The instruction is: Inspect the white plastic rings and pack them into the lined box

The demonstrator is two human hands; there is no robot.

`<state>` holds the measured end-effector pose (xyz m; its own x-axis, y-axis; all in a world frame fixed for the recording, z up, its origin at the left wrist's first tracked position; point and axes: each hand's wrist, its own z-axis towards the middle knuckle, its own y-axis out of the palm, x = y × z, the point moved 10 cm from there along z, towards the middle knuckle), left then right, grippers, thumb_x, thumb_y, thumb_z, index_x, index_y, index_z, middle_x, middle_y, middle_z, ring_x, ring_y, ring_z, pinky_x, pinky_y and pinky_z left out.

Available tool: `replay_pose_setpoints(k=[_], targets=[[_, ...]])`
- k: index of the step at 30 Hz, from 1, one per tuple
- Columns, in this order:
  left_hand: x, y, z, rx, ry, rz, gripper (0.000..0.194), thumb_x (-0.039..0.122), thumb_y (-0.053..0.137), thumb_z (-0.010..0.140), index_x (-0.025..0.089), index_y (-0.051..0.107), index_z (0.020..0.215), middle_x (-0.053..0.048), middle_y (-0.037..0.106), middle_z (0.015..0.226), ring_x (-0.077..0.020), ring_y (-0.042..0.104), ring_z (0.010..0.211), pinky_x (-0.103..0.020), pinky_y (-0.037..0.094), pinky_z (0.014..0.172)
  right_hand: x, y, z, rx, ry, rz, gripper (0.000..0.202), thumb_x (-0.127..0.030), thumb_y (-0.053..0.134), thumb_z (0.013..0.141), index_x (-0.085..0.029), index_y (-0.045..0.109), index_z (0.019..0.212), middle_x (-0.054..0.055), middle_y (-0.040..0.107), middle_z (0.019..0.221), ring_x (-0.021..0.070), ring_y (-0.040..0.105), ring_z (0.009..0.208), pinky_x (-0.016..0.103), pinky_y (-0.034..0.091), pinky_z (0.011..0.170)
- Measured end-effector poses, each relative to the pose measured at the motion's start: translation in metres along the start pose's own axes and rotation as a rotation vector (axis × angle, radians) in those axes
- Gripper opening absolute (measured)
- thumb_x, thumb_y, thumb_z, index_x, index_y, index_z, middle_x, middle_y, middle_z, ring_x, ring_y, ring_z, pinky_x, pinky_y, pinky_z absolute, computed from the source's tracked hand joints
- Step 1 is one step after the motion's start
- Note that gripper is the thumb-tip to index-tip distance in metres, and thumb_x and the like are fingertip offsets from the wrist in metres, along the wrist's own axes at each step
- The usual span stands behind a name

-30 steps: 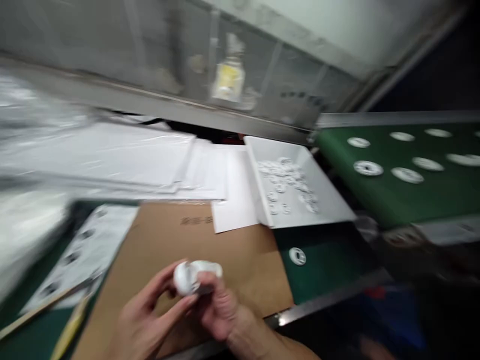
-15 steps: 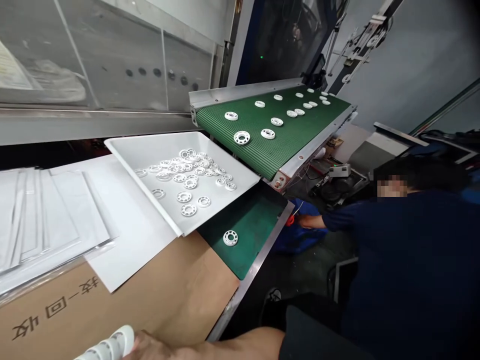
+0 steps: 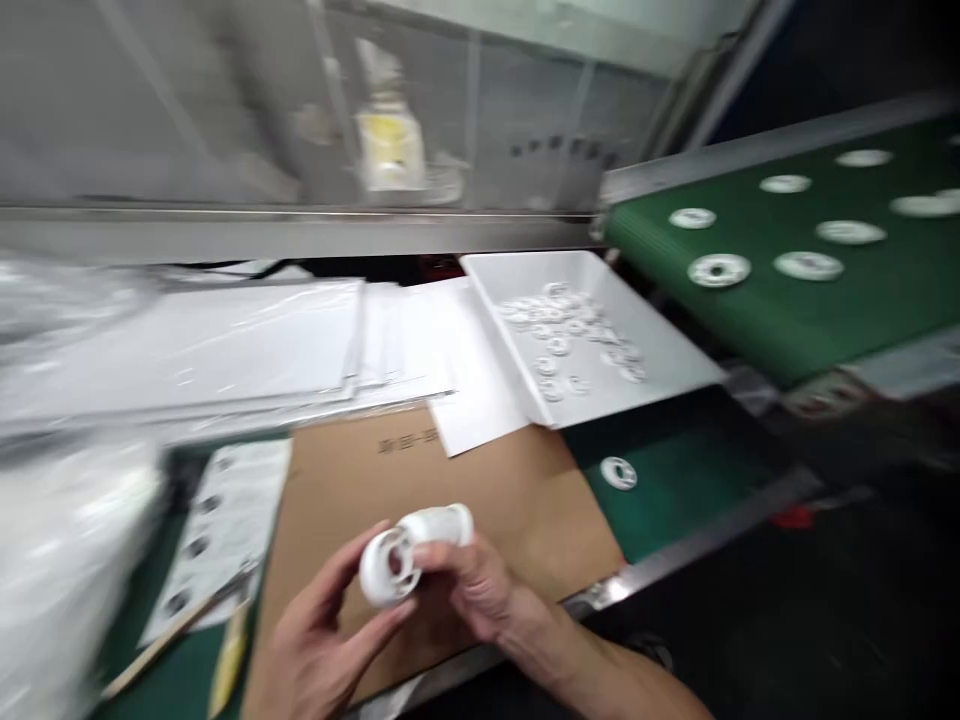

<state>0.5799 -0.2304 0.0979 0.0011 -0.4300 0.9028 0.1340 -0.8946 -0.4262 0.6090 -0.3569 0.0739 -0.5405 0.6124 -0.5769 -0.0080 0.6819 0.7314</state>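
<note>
Left hand (image 3: 319, 635) is back in view, gripping a ring (image 3: 371, 580) above the cardboard (image 3: 341, 480); right hand (image 3: 484, 590) clasps a stack (image 3: 435, 525), seemingly touching that ring, though blurred; slack grip could spill both.

From here I count one tray (image 3: 667, 365), one loose ring (image 3: 611, 478) on the worktop (image 3: 675, 510), at least eight belt rings (image 3: 809, 266), one cardboard sheet (image 3: 337, 490), two handled tools (image 3: 229, 650); tray rings (image 3: 559, 346) and held white parts (image 3: 436, 525) blur past my counting.

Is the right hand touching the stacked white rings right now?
Touching: the head view shows the right hand holding the stacked white rings, its thumb lying against them.
</note>
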Motion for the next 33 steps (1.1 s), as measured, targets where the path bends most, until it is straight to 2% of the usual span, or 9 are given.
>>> replay_pose_setpoints(k=[1, 3, 7, 10, 14, 18, 23, 28, 33], targets=[[-0.001, -0.014, -0.006, 0.007, -0.026, -0.026, 0.060, 0.052, 0.085, 0.074, 0.023, 0.072, 0.125, -0.011, 0.079, 0.124, -0.0343, 0.077, 0.109, -0.043, 0.065, 0.097, -0.001, 0.001, -0.004, -0.020, 0.012, -0.010, 0.039, -0.034, 0.097, 0.060, -0.014, 0.078, 0.087, 0.004, 0.077, 0.080, 0.0151, 0.067, 0.072, 0.022, 0.051, 0.065], [0.003, -0.024, -0.015, 0.003, -0.058, -0.113, 0.059, 0.044, 0.087, 0.074, 0.020, 0.071, 0.126, -0.013, 0.077, 0.125, -0.0330, 0.075, 0.112, -0.043, 0.062, 0.103, 0.000, 0.001, -0.008, -0.038, 0.033, -0.047, 0.038, -0.033, 0.095, 0.066, -0.015, 0.078, 0.095, 0.004, 0.077, 0.083, 0.0156, 0.066, 0.073, 0.023, 0.052, 0.067], [0.009, -0.018, -0.021, 0.042, -0.132, -0.265, 0.055, 0.034, 0.086, 0.074, 0.018, 0.067, 0.124, -0.011, 0.078, 0.117, -0.0280, 0.075, 0.107, -0.040, 0.060, 0.103, 0.003, 0.006, -0.014, -0.079, 0.006, -0.106, 0.029, -0.034, 0.093, 0.070, -0.017, 0.078, 0.089, 0.003, 0.074, 0.082, 0.0156, 0.061, 0.071, 0.024, 0.051, 0.065], [0.011, -0.012, -0.026, 0.069, -0.157, -0.341, 0.053, 0.030, 0.081, 0.074, 0.019, 0.063, 0.122, -0.009, 0.075, 0.115, -0.0249, 0.074, 0.104, -0.037, 0.060, 0.100, -0.002, 0.009, -0.018, -0.108, -0.050, -0.140, 0.025, -0.031, 0.091, 0.073, -0.017, 0.079, 0.090, 0.002, 0.072, 0.083, 0.0149, 0.060, 0.073, 0.023, 0.052, 0.069], [0.010, -0.009, -0.029, 0.078, -0.123, -0.336, 0.048, 0.025, 0.076, 0.076, 0.020, 0.062, 0.122, -0.008, 0.073, 0.117, -0.0238, 0.072, 0.108, -0.035, 0.057, 0.102, -0.009, 0.016, -0.022, -0.166, -0.095, -0.187, 0.026, -0.031, 0.090, 0.074, -0.017, 0.081, 0.094, 0.004, 0.074, 0.091, 0.0180, 0.063, 0.082, 0.027, 0.054, 0.081], [0.012, -0.007, -0.029, 0.057, -0.058, -0.275, 0.049, 0.023, 0.075, 0.078, 0.020, 0.062, 0.126, -0.009, 0.072, 0.123, -0.0243, 0.071, 0.112, -0.033, 0.056, 0.101, -0.012, 0.017, -0.024, -0.184, -0.111, -0.230, 0.025, -0.033, 0.090, 0.075, -0.020, 0.083, 0.095, 0.005, 0.074, 0.090, 0.0202, 0.064, 0.083, 0.031, 0.054, 0.083], [0.027, -0.014, -0.027, 0.086, 0.090, -0.157, 0.052, 0.018, 0.075, 0.081, 0.022, 0.062, 0.132, -0.006, 0.072, 0.116, -0.0198, 0.069, 0.103, -0.028, 0.056, 0.090, -0.010, 0.013, -0.025, -0.215, -0.119, -0.266, 0.025, -0.037, 0.091, 0.075, -0.022, 0.083, 0.094, 0.006, 0.074, 0.090, 0.0239, 0.066, 0.087, 0.036, 0.055, 0.087], [0.042, -0.018, -0.029, 0.104, 0.227, -0.134, 0.056, 0.012, 0.072, 0.083, 0.027, 0.061, 0.136, -0.003, 0.074, 0.115, -0.0172, 0.068, 0.101, -0.026, 0.056, 0.089, -0.003, 0.010, -0.025, -0.266, -0.088, -0.275, 0.035, -0.037, 0.090, 0.076, -0.023, 0.082, 0.108, 0.005, 0.074, 0.094, 0.0236, 0.067, 0.085, 0.036, 0.056, 0.088], [0.033, -0.022, -0.032, 0.127, 0.162, -0.145, 0.055, 0.019, 0.081, 0.078, 0.025, 0.063, 0.130, -0.003, 0.077, 0.117, -0.0174, 0.071, 0.100, -0.025, 0.056, 0.092, -0.004, 0.007, -0.025, -0.251, -0.101, -0.264, 0.029, -0.035, 0.090, 0.077, -0.026, 0.083, 0.103, 0.003, 0.076, 0.097, 0.0218, 0.068, 0.090, 0.031, 0.056, 0.089]])
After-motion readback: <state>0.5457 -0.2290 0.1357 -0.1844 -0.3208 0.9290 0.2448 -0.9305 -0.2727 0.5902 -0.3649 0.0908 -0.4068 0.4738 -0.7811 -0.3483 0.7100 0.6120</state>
